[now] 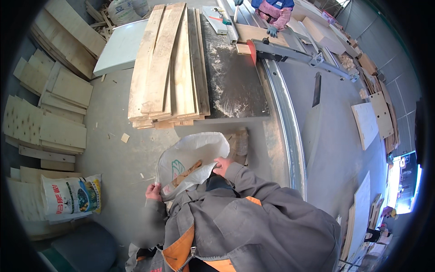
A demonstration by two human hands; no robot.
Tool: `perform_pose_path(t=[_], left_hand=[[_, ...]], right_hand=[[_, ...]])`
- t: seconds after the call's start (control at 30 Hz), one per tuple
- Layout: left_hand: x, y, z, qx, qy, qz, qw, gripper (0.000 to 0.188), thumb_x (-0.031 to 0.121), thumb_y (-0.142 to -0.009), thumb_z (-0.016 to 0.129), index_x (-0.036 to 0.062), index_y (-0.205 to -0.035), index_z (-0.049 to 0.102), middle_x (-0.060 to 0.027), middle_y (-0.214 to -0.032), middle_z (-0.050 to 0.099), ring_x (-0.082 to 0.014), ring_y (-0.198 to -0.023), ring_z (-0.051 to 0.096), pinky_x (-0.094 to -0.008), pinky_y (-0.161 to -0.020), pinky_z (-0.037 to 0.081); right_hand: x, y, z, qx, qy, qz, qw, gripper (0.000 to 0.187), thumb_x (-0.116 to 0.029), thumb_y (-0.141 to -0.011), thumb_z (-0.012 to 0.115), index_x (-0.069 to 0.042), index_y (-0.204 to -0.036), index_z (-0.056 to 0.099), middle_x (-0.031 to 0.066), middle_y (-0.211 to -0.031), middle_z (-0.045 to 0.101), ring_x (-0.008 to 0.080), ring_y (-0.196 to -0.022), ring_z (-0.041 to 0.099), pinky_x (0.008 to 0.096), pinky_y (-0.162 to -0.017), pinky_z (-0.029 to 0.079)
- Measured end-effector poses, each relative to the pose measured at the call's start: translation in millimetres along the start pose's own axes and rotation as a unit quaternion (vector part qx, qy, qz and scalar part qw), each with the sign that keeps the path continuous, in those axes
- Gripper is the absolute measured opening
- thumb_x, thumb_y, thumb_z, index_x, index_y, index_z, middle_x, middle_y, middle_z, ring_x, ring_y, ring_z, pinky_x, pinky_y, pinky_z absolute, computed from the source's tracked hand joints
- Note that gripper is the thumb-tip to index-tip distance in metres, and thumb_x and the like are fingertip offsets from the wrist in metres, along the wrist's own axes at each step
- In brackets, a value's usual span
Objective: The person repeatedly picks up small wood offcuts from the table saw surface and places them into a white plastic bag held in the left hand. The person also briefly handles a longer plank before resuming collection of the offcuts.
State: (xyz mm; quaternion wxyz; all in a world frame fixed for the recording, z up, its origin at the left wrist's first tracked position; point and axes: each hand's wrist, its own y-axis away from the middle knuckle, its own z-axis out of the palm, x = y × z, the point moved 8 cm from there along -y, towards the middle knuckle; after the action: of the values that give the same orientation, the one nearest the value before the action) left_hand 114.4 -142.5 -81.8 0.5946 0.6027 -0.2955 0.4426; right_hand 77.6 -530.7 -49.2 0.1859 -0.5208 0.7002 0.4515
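Note:
A white woven sack (204, 147) hangs in front of my body with its mouth held wide. My left hand (153, 191) grips the sack's rim at the left, fingers closed on the edge. On the right side of the mouth, my right hand (222, 166) pinches the rim with the fingers pressed together. Inside the sack lie a few brown wood scraps (188, 171). A green print shows on the sack's wall. The lower part of the sack is hidden by my jacket.
Long boards (158, 68) are stacked on a dark saw table (238, 86) ahead. A gloved co-worker's hand (272, 31) rests on a panel beside the red saw guard (252, 51). A metal rail (287, 122) runs along the right. Plywood pieces (63, 129) and a printed bag (72, 195) stand left.

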Motion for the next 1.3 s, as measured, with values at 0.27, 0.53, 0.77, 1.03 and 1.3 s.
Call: perform_pose_path(t=[0.27, 0.53, 0.77, 1.03, 1.3], left_hand=[[-1, -4, 2, -0.004, 0.003, 0.009, 1.0, 0.011, 0.01, -0.083, 0.066, -0.0003, -0.08, 0.062, 0.0002, -0.071, 0.059, -0.0071, -0.062, 0.05, -0.0225, -0.057, 0.041], [-7, -9, 4, -0.002, -0.003, 0.009, 1.0, 0.01, 0.009, -0.083, 0.066, 0.0005, -0.079, 0.062, 0.0005, -0.071, 0.059, -0.0063, -0.061, 0.05, -0.022, -0.056, 0.041], [-11, -10, 3, 0.018, 0.0, 0.006, 1.0, 0.01, 0.009, -0.082, 0.067, 0.0006, -0.079, 0.062, 0.0012, -0.069, 0.058, -0.0058, -0.058, 0.048, -0.0216, -0.053, 0.04], [-18, -14, 4, 0.011, 0.005, -0.006, 1.0, 0.01, 0.009, -0.081, 0.067, -0.0004, -0.083, 0.063, -0.0002, -0.07, 0.06, -0.0071, -0.059, 0.05, -0.0222, -0.054, 0.041], [-12, -16, 15, 0.015, -0.031, -0.015, 0.999, 0.013, 0.012, -0.082, 0.065, -0.0006, -0.083, 0.063, -0.0005, -0.07, 0.06, -0.008, -0.061, 0.05, -0.0235, -0.057, 0.042]], right_hand=[[3, 4, -9, 0.002, 0.031, 0.01, 0.999, 0.057, -0.026, -0.075, 0.071, -0.005, -0.124, 0.05, 0.0159, -0.107, 0.064, 0.0296, -0.096, 0.062, 0.0377, -0.085, 0.049], [18, 4, -7, -0.005, 0.015, 0.037, 0.999, 0.057, -0.025, -0.076, 0.071, -0.005, -0.125, 0.049, 0.0165, -0.109, 0.063, 0.0287, -0.097, 0.062, 0.0373, -0.085, 0.049], [26, 5, -5, -0.002, -0.001, 0.042, 0.999, 0.057, -0.023, -0.077, 0.07, -0.004, -0.126, 0.049, 0.0174, -0.109, 0.063, 0.0289, -0.098, 0.062, 0.037, -0.087, 0.049], [33, 2, -12, 0.043, -0.003, 0.026, 0.999, 0.051, -0.021, -0.077, 0.069, -0.002, -0.121, 0.052, 0.0141, -0.097, 0.068, 0.0254, -0.087, 0.065, 0.034, -0.08, 0.051], [43, -6, -39, 0.107, -0.033, 0.017, 0.994, 0.041, -0.015, -0.078, 0.068, -0.002, -0.114, 0.055, 0.0114, -0.085, 0.069, 0.0224, -0.078, 0.066, 0.0323, -0.073, 0.052]])
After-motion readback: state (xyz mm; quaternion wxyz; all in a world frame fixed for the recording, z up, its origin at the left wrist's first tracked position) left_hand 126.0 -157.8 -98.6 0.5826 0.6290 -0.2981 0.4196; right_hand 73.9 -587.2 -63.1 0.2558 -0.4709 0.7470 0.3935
